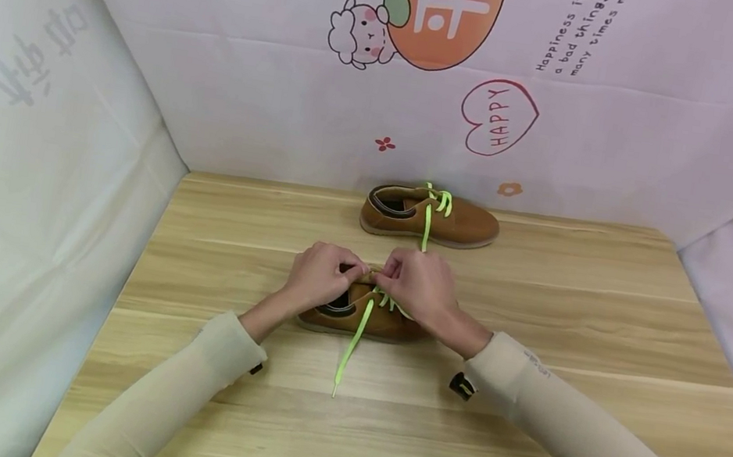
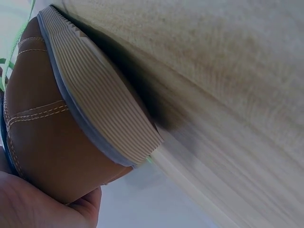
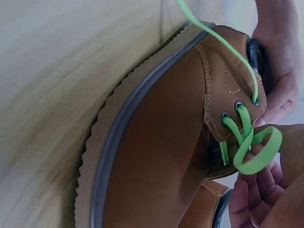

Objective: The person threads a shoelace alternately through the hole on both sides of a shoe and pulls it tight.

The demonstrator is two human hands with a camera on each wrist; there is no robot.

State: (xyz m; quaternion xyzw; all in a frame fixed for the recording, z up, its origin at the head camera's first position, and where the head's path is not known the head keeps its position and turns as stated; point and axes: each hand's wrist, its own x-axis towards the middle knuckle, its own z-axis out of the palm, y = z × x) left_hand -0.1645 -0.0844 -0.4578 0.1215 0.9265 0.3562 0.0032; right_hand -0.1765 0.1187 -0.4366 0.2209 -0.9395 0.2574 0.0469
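A brown shoe with a neon green shoelace stands on the table, its toe to the right. My left hand grips the far edge of its opening, thumb and forefinger bent. Close beside it, my right hand pinches the shoelace at the far eyelet flap; the fingertips are partly hidden. In the right wrist view, a loose green loop of lace lies by the right fingers. One lace end runs from a near-side eyelet down onto the table. The ribbed sole shows in the left wrist view.
A matching brown shoe with green laces stands at the back of the wooden table, near the printed white backdrop. White sheets hang at the sides. Dark wrist devices sit under the sleeves.
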